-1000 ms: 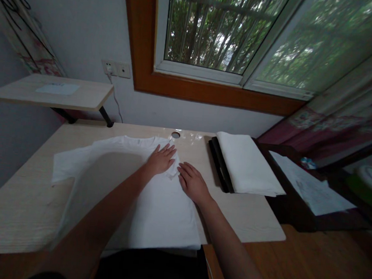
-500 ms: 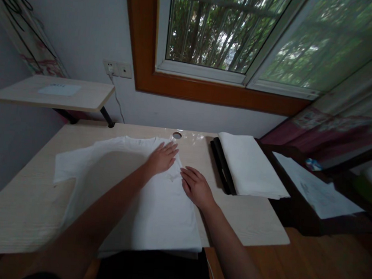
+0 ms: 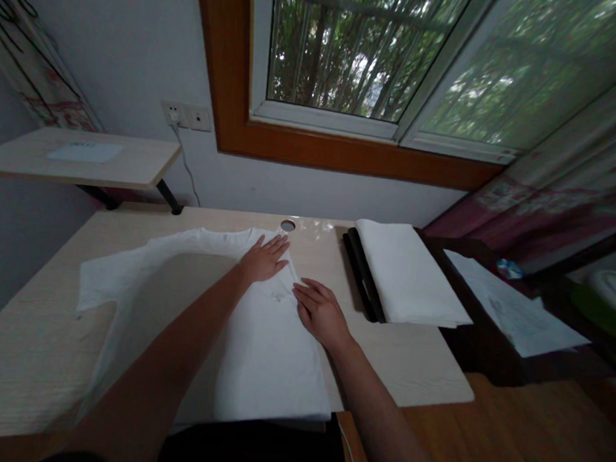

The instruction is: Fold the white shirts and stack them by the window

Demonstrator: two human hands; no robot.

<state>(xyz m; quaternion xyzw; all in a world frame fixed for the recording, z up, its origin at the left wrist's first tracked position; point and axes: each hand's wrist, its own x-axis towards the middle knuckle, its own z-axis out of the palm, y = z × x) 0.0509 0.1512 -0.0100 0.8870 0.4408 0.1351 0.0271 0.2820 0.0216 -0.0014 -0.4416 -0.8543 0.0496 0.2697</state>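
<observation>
A white T-shirt [image 3: 269, 357] lies spread on the light wooden desk [image 3: 28, 350], its neckline toward the wall and one sleeve out to the left. Its right side is folded inward, with small wrinkles near the upper right. My left hand [image 3: 263, 259] rests flat on the shirt close to the neckline, fingers stretched out. At the shirt's right edge lies my right hand [image 3: 322, 310], its fingers extended and the tips touching the fabric. My left forearm covers part of the shirt's middle.
Folded white cloth [image 3: 412, 276] lies on folded black cloth [image 3: 361, 275] at the desk's right. A small raised shelf [image 3: 146, 163] stands at the back left. Beyond the desk's right side, a dark surface holds papers [image 3: 511, 306]. A cable hole [image 3: 287, 226] is near the wall.
The view has shifted slightly, so the scene sits a little further left. Both hands keep nearly the same places on the shirt.
</observation>
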